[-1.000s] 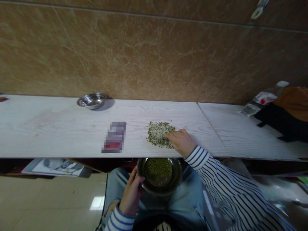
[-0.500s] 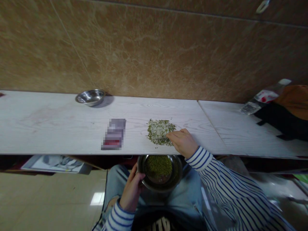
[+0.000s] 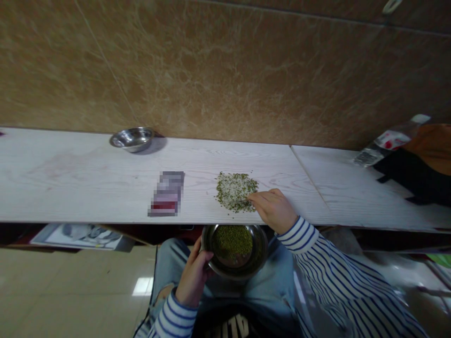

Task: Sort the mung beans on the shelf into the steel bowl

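the work looks partway along: a good heap of small round green beans (image 3: 234,238) lies in the round, shiny steel bowl (image 3: 260,256) just off the near edge of the white wood-grained counter (image 3: 70,188), above the person's lap, with few if any pale grains to be made out among them. what is left, it seems, is the loose patch of mixed white and green grains (image 3: 233,191) on the counter, just beyond that bowl; white fills its middle, while plenty of green dots it and rings its edge. the left hand (image 3: 194,278) grasps the bowl by its left rim, thumb on top. the right hand (image 3: 274,210) is at the near right edge of the patch, fingertips seemingly drawn together; whether they pinch anything, i cannot tell. no grains can be made out in the smaller, shallow steel bowl (image 3: 132,140) at far left, so that one appears unused.
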Demonstrator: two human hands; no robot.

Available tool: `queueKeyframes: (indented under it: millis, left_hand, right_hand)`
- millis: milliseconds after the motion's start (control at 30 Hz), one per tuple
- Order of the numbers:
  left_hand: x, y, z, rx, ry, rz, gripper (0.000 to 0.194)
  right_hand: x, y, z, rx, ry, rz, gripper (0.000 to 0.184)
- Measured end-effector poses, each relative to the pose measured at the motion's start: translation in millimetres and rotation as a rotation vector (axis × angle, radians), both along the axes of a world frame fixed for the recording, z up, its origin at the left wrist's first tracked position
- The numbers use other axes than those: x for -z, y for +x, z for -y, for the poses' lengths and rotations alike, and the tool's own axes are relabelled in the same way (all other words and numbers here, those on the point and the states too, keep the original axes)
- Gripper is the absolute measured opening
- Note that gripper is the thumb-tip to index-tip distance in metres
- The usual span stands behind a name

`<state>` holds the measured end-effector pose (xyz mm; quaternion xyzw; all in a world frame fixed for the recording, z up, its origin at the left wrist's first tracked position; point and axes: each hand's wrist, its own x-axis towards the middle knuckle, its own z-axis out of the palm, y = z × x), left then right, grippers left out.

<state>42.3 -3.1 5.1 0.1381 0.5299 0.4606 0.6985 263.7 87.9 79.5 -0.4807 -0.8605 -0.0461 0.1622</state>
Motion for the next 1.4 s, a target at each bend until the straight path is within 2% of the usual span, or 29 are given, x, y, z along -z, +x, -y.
queueKeyframes:
  millis: [133,333,567,933,1400]
  left_hand:
    - [0.9,-1,0,0.001,0.022,0.02,0.071]
    - [5.3,-2,3,0.01,0.022,0.025,0.07]
    - [9.9,-4,1,-0.002,0.01,0.028,0.069]
    - [5.6,-3,1,0.026,0.028,0.023,0.065]
    - [9.5,-4,1,0.027,0.033,0.03,0.064]
  right_hand:
    - [2.2,8,12,0.044,0.052,-0.09,0.019]
    - [10.8,10,28,0.053,0.043,-0.06,0.02]
    - [14.1,6,30,0.054,0.022,-0.049,0.021]
    - [14.9,10,37,0.06,0.019,-0.082,0.021]
    - [16.2,11,38,0.043,0.047,-0.082,0.019]
